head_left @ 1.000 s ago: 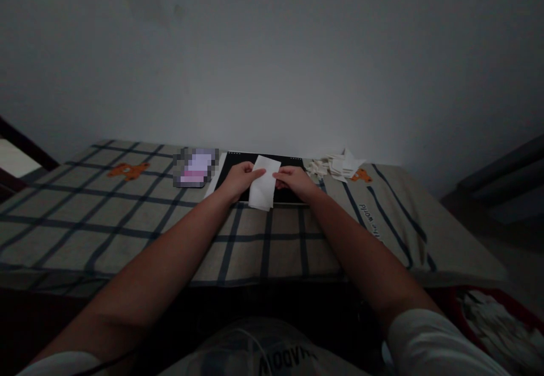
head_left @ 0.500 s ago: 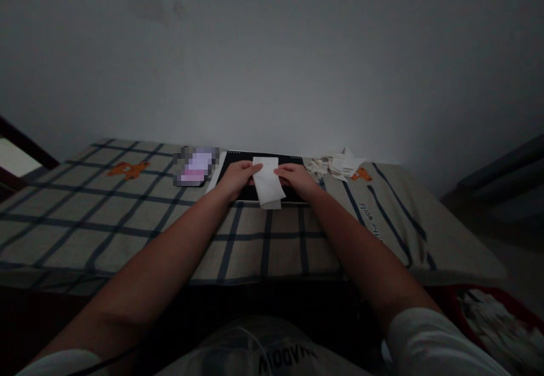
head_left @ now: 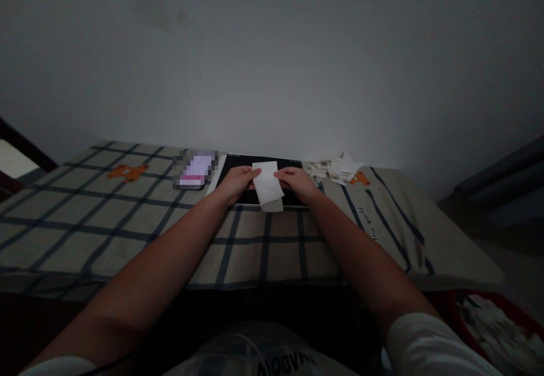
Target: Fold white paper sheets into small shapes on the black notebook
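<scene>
A strip of white paper (head_left: 267, 186) hangs between my two hands, its lower end curling toward me. My left hand (head_left: 238, 183) pinches its left edge near the top, thumb on the front. On the opposite edge, my right hand (head_left: 298, 182) grips with thumb and fingers. Behind and below the paper lies a flat black sheet (head_left: 263, 161) with a white border and small slots along its far edge. The fingers behind the paper are mostly hidden.
A phone (head_left: 198, 170), partly blurred out, lies left of the black sheet. To the right is a heap of white paper pieces (head_left: 335, 167). A checked cloth (head_left: 127, 211) covers the table, which meets a grey wall (head_left: 272, 70). A red container (head_left: 450, 308) stands at lower right.
The view has shifted slightly, so everything on the table appears a little lower. Both hands keep hold of the paper, whose lower end has curled slightly differently.
</scene>
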A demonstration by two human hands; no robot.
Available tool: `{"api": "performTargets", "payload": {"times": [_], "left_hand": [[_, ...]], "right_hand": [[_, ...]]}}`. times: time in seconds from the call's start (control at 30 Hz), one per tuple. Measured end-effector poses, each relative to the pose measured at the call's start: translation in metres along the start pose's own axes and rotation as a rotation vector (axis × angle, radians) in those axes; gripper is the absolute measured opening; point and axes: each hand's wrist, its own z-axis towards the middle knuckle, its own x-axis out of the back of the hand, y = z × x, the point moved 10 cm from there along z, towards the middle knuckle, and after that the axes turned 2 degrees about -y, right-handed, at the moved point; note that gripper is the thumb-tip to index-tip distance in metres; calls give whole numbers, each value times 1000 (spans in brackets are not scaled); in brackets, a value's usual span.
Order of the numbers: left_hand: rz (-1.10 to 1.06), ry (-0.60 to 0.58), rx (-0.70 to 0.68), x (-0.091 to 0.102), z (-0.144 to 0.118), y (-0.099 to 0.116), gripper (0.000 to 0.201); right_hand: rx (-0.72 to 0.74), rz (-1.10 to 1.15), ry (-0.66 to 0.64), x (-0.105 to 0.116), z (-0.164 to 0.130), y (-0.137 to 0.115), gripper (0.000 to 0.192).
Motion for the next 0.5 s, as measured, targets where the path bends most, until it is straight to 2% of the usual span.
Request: {"api": "performTargets", "payload": {"times": [0.5], "left_hand": [[24, -25, -24, -1, 2, 0, 33]], "right_hand": [[-19, 15, 11, 1, 0, 3, 22]]}}
